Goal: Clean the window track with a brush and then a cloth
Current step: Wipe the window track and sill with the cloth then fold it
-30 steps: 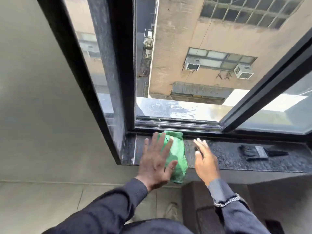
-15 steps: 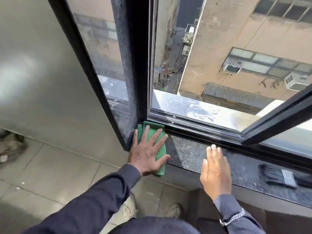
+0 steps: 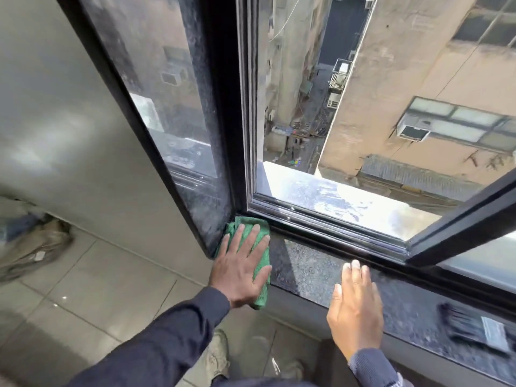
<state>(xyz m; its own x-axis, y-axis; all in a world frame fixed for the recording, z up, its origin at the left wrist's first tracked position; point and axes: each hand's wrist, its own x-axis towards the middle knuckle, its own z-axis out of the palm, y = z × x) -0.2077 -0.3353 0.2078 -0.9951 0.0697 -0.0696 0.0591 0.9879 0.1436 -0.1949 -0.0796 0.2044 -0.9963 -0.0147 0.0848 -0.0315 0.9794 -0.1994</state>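
a green cloth (image 3: 258, 263) is pressed flat on the dark speckled sill (image 3: 310, 269), right in the left corner, where the sill meets the black window frame (image 3: 223, 107). the far edge of the cloth is pushed up against the window track (image 3: 329, 227). the left hand (image 3: 242, 270) is laid on top of the cloth with the fingers spread wide and flat, so most of the cloth is covered. nothing is gripped by it; the cloth is only held down by the palm. a bit of the cloth is seen hanging over the front edge of the sill, under the thumb.

the right hand (image 3: 356, 311) is laid flat on the bare sill, well to the right of the cloth, with the fingers kept straight and close together. nothing is held in it. its fingertips are placed near the track but it cannot be told if the track is touched.

a black brush (image 3: 474, 329) is left lying on the sill, further right, apart from both hands. it is blurred.

the window is opened, and a tan building (image 3: 405, 93) with air conditioners is seen outside. a pale ledge (image 3: 335, 195) is seen just past the track. dark sleeves are worn on both arms. a grey tiled floor (image 3: 92, 289) is seen below, and shoes are seen under the arms.
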